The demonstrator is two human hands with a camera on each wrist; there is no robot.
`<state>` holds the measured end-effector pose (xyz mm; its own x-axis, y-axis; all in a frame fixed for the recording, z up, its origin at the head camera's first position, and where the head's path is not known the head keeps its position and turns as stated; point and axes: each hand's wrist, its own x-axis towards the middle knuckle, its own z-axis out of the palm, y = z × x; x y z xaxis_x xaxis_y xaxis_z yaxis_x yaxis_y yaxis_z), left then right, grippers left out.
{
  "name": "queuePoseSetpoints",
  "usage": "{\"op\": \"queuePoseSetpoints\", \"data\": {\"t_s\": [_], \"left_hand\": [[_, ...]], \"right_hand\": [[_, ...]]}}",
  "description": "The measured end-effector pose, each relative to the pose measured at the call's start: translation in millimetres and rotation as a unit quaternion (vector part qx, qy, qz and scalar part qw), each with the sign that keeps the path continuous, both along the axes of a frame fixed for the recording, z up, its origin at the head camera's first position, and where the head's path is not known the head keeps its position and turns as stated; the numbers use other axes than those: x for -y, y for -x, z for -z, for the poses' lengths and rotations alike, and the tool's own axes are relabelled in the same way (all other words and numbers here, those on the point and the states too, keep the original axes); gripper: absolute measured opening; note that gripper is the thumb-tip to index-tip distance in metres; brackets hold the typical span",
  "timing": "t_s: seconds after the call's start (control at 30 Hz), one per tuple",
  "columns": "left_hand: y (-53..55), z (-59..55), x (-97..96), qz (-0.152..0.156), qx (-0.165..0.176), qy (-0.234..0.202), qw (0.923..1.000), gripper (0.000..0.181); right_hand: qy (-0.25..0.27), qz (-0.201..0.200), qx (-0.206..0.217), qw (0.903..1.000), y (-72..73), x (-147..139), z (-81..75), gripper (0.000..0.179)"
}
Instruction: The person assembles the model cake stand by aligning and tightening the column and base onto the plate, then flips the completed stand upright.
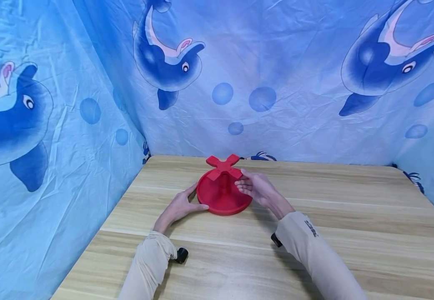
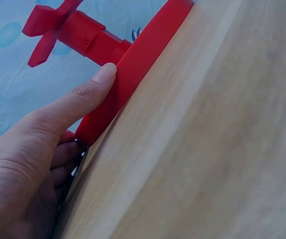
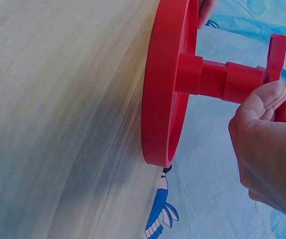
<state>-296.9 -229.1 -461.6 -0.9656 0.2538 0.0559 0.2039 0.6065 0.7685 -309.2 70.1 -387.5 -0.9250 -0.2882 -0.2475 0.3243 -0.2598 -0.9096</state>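
Note:
A red round dish (image 1: 224, 211) with a raised rim stands on the table, and a stepped red post (image 3: 214, 78) rises from its middle. On top of the post sits a red four-armed cross (image 1: 223, 167). My left hand (image 1: 181, 206) grips the dish's rim at the left, with the thumb (image 2: 100, 82) on the near side and the other fingers round the far side. The right hand (image 1: 259, 189) pinches the near right arm of the cross between thumb and fingers. Raised numbers show on the post in both wrist views.
The light wooden table (image 1: 333, 233) reaches out on both sides of the dish. Blue cloth (image 1: 277, 137) printed with dolphins and bubbles hangs behind the table and along its sides. A small black device (image 1: 181, 255) is on the left wrist, another (image 1: 276, 240) on the right.

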Motion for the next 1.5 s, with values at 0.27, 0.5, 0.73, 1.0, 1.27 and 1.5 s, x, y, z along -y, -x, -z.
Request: {"op": "queuePoseSetpoints", "data": {"t_s": [0.27, 0.5, 0.73, 1.0, 1.27, 1.5], "left_hand": [[0.5, 0.4, -0.6, -0.005, -0.001, 0.008, 1.0000, 0.106], [0.1, 0.8, -0.8, -0.004, 0.002, 0.004, 1.0000, 0.105], [-0.3, -0.5, -1.5, -0.004, 0.006, 0.000, 1.0000, 0.105], [0.8, -0.7, -2.0, -0.005, 0.004, 0.007, 1.0000, 0.105], [-0.1, -1.7, -1.3, -0.004, 0.003, 0.001, 1.0000, 0.104], [0.0, -1.6, -0.7, -0.003, 0.004, -0.001, 1.0000, 0.105]], "right_hand": [[-0.048, 0.000, -0.047, 0.9977, -1.0, 0, 2.7, 0.039], [-0.230, 0.040, -0.220, 0.9473, -9.1, 9, 8.4, 0.043], [-0.310, 0.082, -0.332, 0.8870, -18.3, 16, 8.0, 0.042], [-0.322, 0.102, -0.356, 0.8714, -18.2, 18, 11.1, 0.035], [-0.334, 0.111, -0.358, 0.8648, -20.2, 20, 11.5, 0.037], [-0.339, 0.116, -0.354, 0.8639, -22.9, 23, 12.2, 0.039]]}}
